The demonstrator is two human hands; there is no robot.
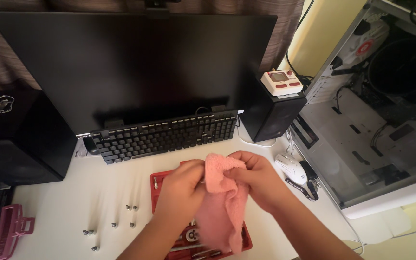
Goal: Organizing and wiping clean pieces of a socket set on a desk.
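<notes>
The dark monitor (136, 62) stands at the back of the white desk (73, 192) and the keyboard (164, 136) is tucked under it, which leaves the front free for a red tool tray (157, 190) and a few loose screws (121, 221). Above that tray, both hands meet on a pink cloth (222, 202). The left hand (181, 185) and the right hand (256, 178) each pinch its bunched top, fingers curled closed, so the rest hangs down over the tray.
</notes>
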